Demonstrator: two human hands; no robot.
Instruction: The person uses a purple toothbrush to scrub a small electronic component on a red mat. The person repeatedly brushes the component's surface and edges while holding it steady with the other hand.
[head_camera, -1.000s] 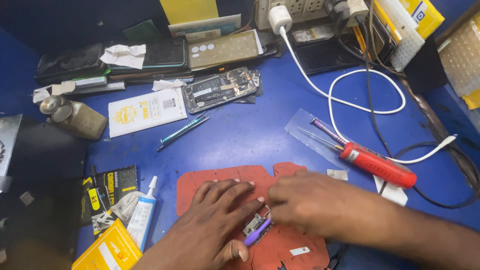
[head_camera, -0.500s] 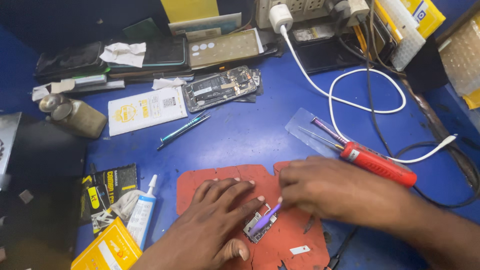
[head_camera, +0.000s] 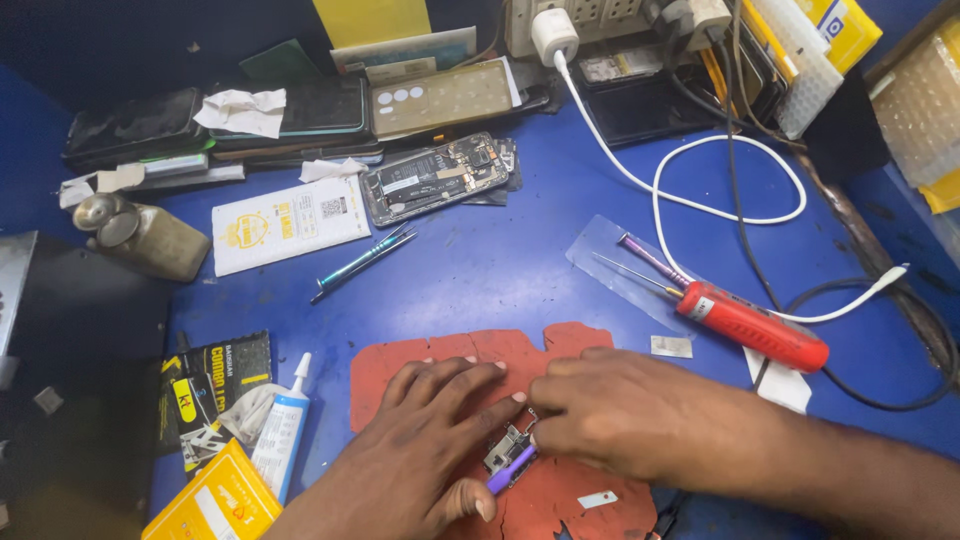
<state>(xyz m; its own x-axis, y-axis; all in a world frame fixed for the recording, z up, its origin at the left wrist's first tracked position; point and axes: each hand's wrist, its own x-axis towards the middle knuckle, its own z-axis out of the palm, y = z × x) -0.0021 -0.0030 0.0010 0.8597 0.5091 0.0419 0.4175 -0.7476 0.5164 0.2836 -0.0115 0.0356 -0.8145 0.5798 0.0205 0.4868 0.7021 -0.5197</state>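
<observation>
Both hands rest on a worn red mat (head_camera: 400, 362) at the front of a blue bench. My left hand (head_camera: 425, 440) lies flat with fingers spread, its thumb and fingertips pinning a small metal part (head_camera: 503, 452) to the mat. My right hand (head_camera: 625, 415) comes in from the right, fingers curled around a thin purple-handled tool (head_camera: 512, 469) whose tip touches that part. The tool's upper end is hidden inside the hand.
A red-handled tool (head_camera: 752, 323) lies right of the mat, a white cable (head_camera: 720, 205) looping behind it. An opened phone (head_camera: 435, 178), stacked phones (head_camera: 300, 110), tweezers (head_camera: 362, 260), a glue tube (head_camera: 283, 432), a metal bottle (head_camera: 140, 235) and packets lie around.
My right hand has shifted a little, and the purple tool has swung slightly over the small part. My left hand stays pressed on the mat.
</observation>
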